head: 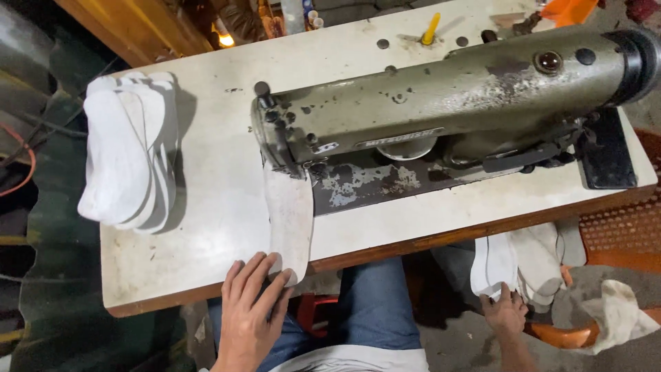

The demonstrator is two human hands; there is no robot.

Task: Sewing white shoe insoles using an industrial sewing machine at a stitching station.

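Two bare hands, one flat and high, one low and curled.

The left hand [251, 310] lies palm down, fingers [261, 275] straight and slightly spread, pointing away from the body, with the wrist running back toward the lower edge. The right hand [506, 313] hangs lower and well apart to the side, back of the hand up, fingers bent forward in a loose grip, forearm angling down and outward.

A worn white worktable [206, 179] with a brown wooden edge fills the view. Beyond its far side, a wooden beam [138, 27] slants past a small glowing lamp [226, 40]. Grey concrete floor [454, 344] lies below, with an orange grid mat [623, 227] at right
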